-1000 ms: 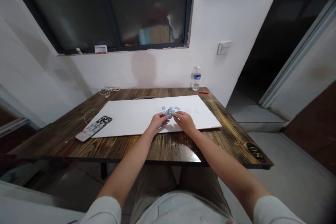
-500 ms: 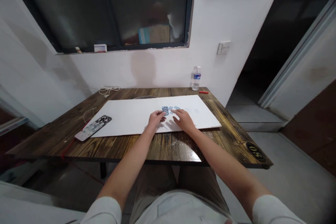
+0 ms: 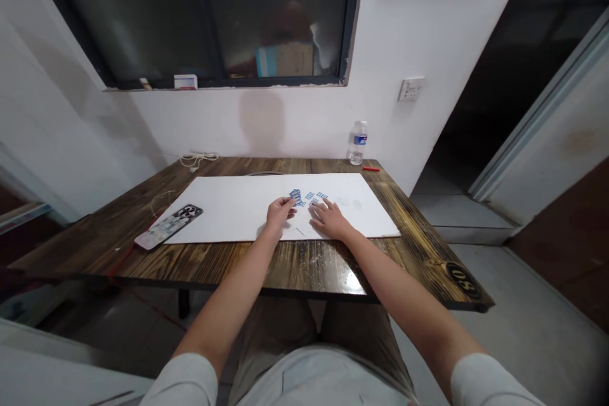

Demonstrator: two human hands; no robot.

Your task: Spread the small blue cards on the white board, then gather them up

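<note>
My left hand point(image 3: 280, 213) is closed in a pinch on a bunch of small blue-and-white flat pieces point(image 3: 296, 196). These overlap like a loose fan, and what they are exactly is too small to tell. To the right, my right hand point(image 3: 330, 218) rests low over the white board point(image 3: 228, 209), fingers spread, its fingertips by one such loose piece point(image 3: 314, 202). Two similar pieces lie just beyond it, one patterned piece point(image 3: 309, 195) nearer the bunch and another point(image 3: 322, 195) farther right. A thin dark line point(image 3: 300, 231) shows on the board between my hands.
A phone point(image 3: 169, 227) lies across the board's left edge on the wooden table point(image 3: 228, 260). At the back stand a water bottle point(image 3: 358, 143) and, beside it, a red pen-like stick point(image 3: 371, 169). A white cable point(image 3: 198, 158) is coiled at the back left.
My right hand has drawn slightly down and its fingers have spread flatter, leaving the loose pieces more visible. My left hand keeps its pinch on the bunch. The view has shifted slightly.
</note>
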